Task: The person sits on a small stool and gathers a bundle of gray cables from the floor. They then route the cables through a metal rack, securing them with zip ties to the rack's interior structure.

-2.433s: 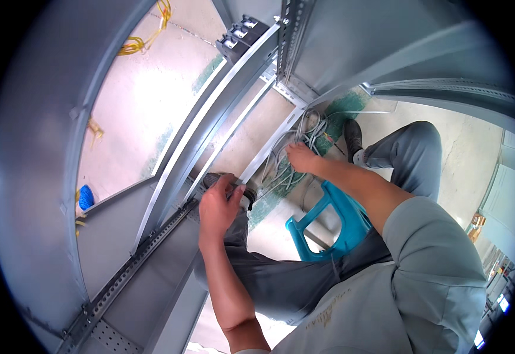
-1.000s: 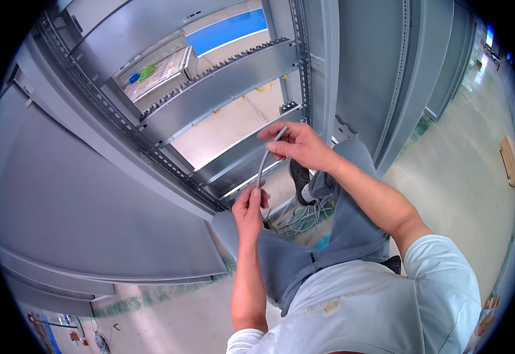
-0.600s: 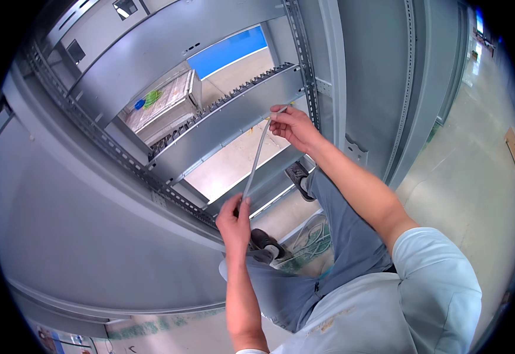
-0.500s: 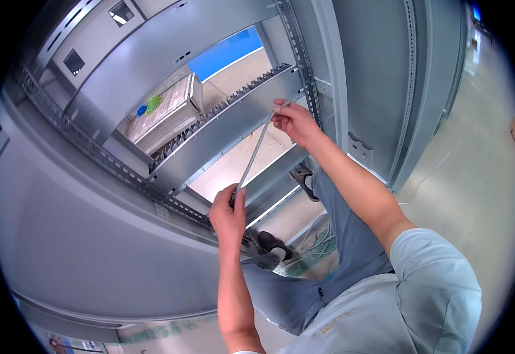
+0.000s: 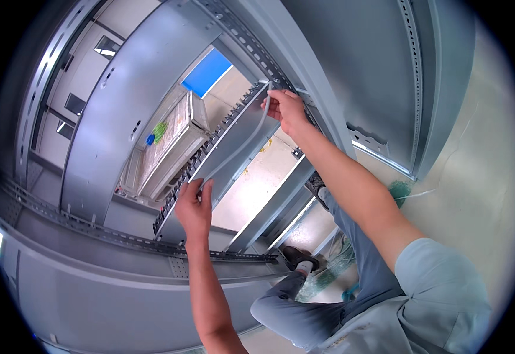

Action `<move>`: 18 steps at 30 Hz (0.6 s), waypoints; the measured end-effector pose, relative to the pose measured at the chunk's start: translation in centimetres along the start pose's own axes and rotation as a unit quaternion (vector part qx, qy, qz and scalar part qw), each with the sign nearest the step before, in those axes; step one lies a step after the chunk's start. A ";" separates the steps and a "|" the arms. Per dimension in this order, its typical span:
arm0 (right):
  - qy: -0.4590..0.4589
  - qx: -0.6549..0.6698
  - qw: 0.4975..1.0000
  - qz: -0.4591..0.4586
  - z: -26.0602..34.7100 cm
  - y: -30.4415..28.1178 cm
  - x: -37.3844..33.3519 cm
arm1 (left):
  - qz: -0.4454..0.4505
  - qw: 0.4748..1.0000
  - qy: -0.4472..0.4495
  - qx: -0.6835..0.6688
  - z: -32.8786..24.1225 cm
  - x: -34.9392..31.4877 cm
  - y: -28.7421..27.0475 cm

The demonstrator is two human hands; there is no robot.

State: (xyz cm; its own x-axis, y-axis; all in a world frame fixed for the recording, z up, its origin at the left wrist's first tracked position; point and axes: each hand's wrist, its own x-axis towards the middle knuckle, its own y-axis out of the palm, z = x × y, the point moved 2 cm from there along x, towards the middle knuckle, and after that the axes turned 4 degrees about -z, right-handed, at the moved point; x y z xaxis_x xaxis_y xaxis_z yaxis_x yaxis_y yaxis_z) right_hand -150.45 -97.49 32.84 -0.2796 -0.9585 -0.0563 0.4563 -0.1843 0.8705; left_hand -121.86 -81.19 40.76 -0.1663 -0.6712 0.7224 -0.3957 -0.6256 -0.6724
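Observation:
A thin grey strip (image 5: pixel 241 146) spans between my two hands and bows slightly along a grey cross panel (image 5: pixel 251 127) inside a metal cabinet frame. My right hand (image 5: pixel 285 110) pinches the strip's upper end against the top of a toothed rail (image 5: pixel 201 159), next to a perforated upright (image 5: pixel 251 38). My left hand (image 5: pixel 194 206) pinches the lower end near the rail's bottom. Both arms reach up from my crouched body.
A white box-like unit (image 5: pixel 166 150) with green and blue marks sits behind the rail. A slotted horizontal rail (image 5: pixel 110 233) runs below my left hand. Green wires (image 5: pixel 328 272) lie on the floor by my shoe (image 5: pixel 297 257). A tall perforated post (image 5: pixel 414 76) stands at right.
The view has tilted up from the floor wires to the cabinet's upper part. Both hands have risen with the grey strip and spread apart, stretching it along the toothed rail.

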 end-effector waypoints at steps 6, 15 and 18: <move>-0.058 -0.101 0.993 -0.009 0.5 0.4 0.9 | -0.001 1.000 -0.017 0.012 1.4 1.3 0.5; -0.041 -0.019 0.998 -0.041 -0.3 1.0 0.6 | -0.020 1.000 0.001 0.020 2.0 1.8 0.4; -0.035 -0.011 0.999 -0.021 -0.4 1.3 1.2 | -0.021 0.999 0.006 0.024 2.4 2.1 0.1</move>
State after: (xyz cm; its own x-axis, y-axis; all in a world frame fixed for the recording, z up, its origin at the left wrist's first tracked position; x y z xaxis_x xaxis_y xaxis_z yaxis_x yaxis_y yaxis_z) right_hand -149.86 -99.01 33.76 -0.3572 -0.9323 -0.0570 0.4605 -0.2289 0.8576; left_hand -120.05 -83.59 41.80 -0.1604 -0.6391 0.7523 -0.3582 -0.6725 -0.6477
